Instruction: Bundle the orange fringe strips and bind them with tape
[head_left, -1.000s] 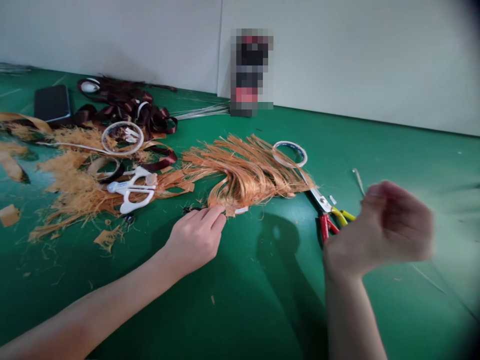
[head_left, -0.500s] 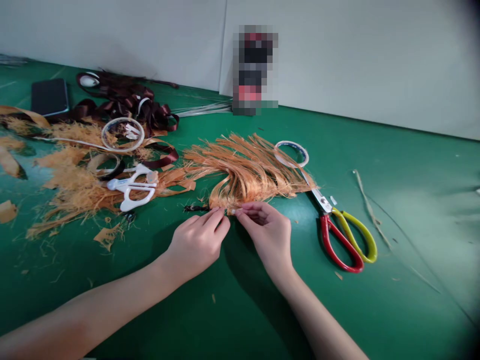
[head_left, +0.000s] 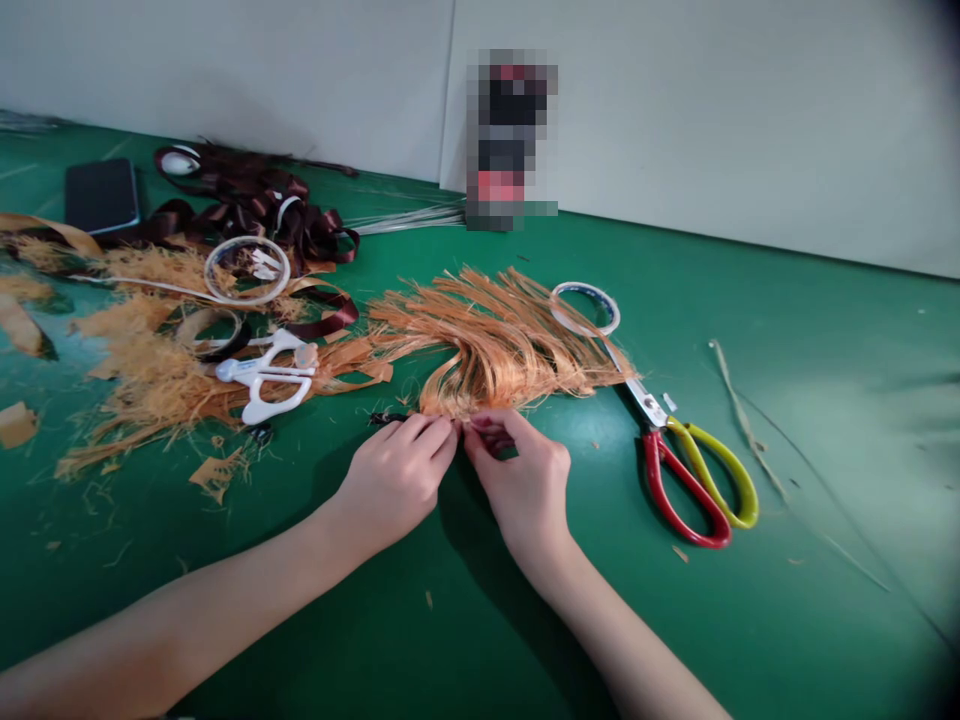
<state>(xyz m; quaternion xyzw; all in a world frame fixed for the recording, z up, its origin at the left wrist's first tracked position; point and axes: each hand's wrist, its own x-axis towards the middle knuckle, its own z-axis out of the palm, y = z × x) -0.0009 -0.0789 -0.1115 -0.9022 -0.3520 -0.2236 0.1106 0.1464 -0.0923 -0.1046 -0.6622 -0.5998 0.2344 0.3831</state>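
Note:
A fan of orange raffia-like strands (head_left: 495, 340) lies on the green table (head_left: 465, 600), its gathered base toward me. My left hand (head_left: 394, 478) rests with fingers curled and pressed on the left part of that base. My right hand (head_left: 521, 480) pinches the base right beside it, fingertips almost touching the left hand's. A thin dark wire or stem (head_left: 386, 418) pokes out left of the base. What exactly sits under the fingertips is hidden.
Red-and-yellow scissors (head_left: 686, 465) lie right of the hands, a tape roll (head_left: 585, 305) behind them. White scissors (head_left: 262, 375), orange scraps (head_left: 142, 370), another tape ring (head_left: 246, 268), dark ribbon (head_left: 255, 205) and a phone (head_left: 101, 195) lie left. A blurred object (head_left: 510, 140) stands by the wall.
My right hand came down from mid-air on the right to the base of the orange strands and now pinches it. The left hand has stayed at the base.

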